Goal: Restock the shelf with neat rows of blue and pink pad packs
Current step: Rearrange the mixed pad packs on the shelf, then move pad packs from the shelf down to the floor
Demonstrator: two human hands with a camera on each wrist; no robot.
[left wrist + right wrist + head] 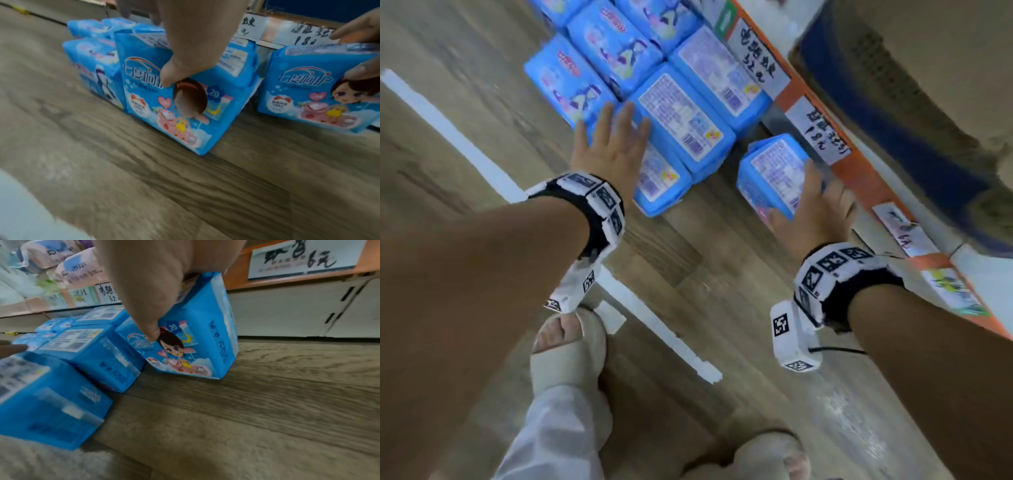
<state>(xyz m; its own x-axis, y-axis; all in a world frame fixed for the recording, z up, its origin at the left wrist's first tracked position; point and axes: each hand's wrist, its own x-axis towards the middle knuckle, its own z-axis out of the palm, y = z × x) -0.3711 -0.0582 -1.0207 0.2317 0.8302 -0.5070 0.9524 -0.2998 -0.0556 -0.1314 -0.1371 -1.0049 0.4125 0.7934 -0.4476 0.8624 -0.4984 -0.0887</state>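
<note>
Several blue pad packs (pixel 681 113) lie crowded on the wood floor by the shelf base. My left hand (pixel 616 137) reaches over the nearest blue pack (pixel 164 113) of the group. Its thumb (pixel 170 76) presses the printed front while the fingers lie across the top, so it holds that pack. To the right, a separate blue pack (pixel 770 171) stands tilted on the floor. My right hand (pixel 815 198) grips it, thumb (pixel 154 332) on the cartoon front and fingers over the top. Pink packs (pixel 76 267) sit on a shelf in the right wrist view.
The orange shelf edge (pixel 859 178) with handwritten price labels (pixel 822 130) runs along the right. A white tape line (pixel 448 130) crosses the floor on the left. My feet in pale slippers (pixel 568 349) stand just below the hands.
</note>
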